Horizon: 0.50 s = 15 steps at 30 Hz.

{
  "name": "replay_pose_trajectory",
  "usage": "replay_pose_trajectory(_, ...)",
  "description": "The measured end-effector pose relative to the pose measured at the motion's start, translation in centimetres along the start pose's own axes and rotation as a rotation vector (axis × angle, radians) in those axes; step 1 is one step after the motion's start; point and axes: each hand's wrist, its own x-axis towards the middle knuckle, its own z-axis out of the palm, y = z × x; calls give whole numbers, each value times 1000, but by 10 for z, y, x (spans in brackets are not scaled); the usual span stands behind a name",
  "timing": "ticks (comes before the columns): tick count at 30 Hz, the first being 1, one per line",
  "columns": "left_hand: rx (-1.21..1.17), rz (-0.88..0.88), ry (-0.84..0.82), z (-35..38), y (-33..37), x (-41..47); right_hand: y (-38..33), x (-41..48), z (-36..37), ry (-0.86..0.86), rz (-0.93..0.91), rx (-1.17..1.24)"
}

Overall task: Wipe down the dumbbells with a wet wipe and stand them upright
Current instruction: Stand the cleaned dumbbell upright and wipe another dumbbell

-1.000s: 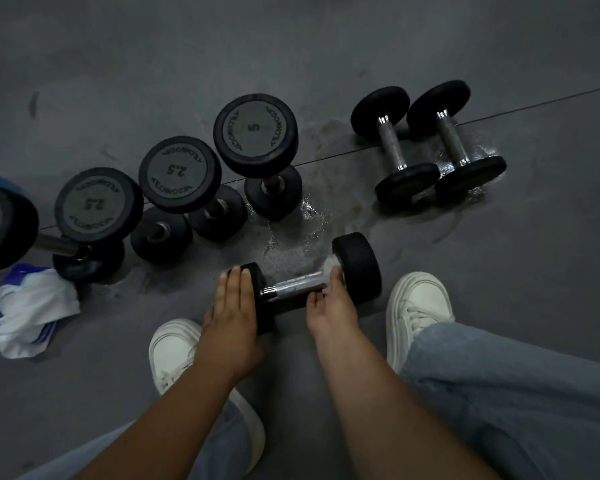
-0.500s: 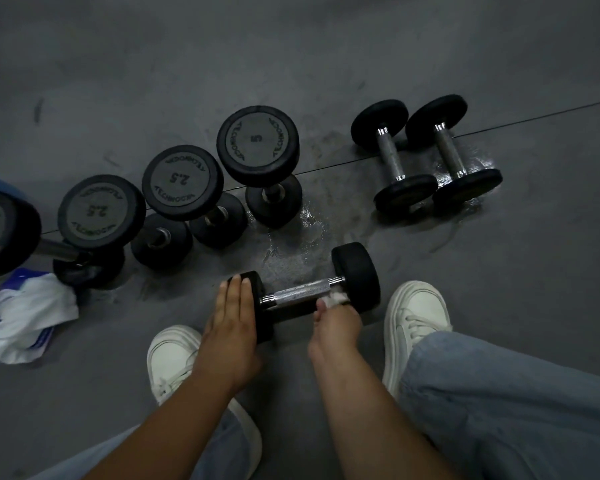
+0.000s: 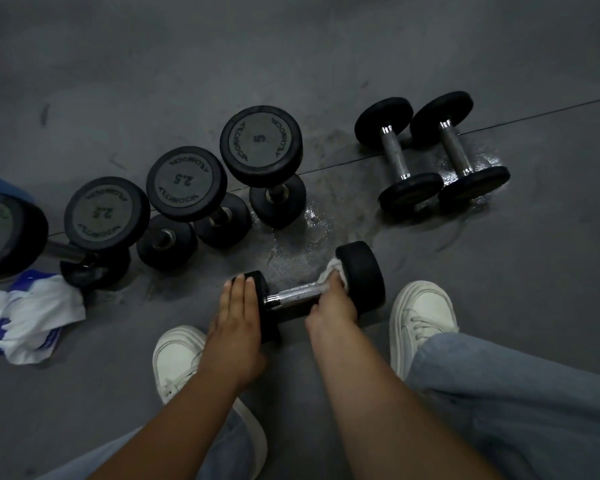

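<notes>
My left hand (image 3: 236, 323) lies flat on one end of the dumbbell (image 3: 293, 295), fingers straight. My right hand (image 3: 333, 306) pinches the wet wipe (image 3: 331, 270) on its bar.

r hand (image 3: 332, 306) w/ wet wipe (image 3: 331, 269) has slid up from under the handle onto the dumbbell (image 3: 293, 294) right head's inner face.

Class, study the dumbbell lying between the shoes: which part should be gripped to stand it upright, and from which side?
Grip the dumbbell by its metal handle, from above. It lies flat on the floor, so the handle's top is exposed, and the wide heads should stop slipping. The wipe covers its right end.
</notes>
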Motion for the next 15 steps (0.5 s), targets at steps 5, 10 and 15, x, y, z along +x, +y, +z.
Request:
replay_pose_trajectory(5,6,11,8,4,-1,0,-6,2,-5,-42,65,-24)
replay_pose_trajectory(10,-15,-5,7,4,0,0,-5,-12,-10,-48,45,-8)
replay_pose_trajectory(15,-6,4,12,6,-2,2,-17,-11,1,-111,135,46)
